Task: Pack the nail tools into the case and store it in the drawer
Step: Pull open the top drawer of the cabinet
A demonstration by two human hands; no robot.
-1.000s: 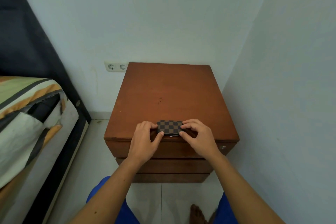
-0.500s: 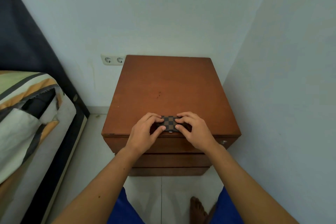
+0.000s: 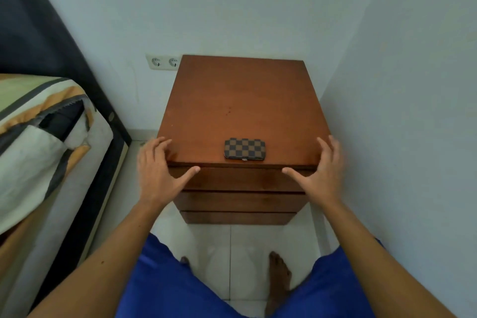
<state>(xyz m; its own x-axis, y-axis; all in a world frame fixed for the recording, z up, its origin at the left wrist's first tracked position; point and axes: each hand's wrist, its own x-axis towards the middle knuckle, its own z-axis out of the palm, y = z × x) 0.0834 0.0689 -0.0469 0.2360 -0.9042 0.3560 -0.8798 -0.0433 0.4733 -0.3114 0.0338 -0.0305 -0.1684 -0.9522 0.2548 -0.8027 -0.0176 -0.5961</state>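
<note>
Letting go of the case (image 3: 244, 149) — shut, lying near the front edge of the nightstand (image 3: 240, 100) — both hands have moved out to the corners. Left hand (image 3: 160, 170) and right hand (image 3: 320, 170) show spread fingers, holding nothing; thumbs near the top drawer (image 3: 240, 180) — opening it looks next.

We hold both arms forward, forearms rising from 7 and 5 o'clock toward the middle. Our left hand (image 3: 160, 170) is spread flat, fingers pointing to 12 o'clock, thumb stretched toward 3. Our right hand (image 3: 321, 170) mirrors it, thumb reaching toward 9. Both palms face down, gripping nothing, well apart.
</note>
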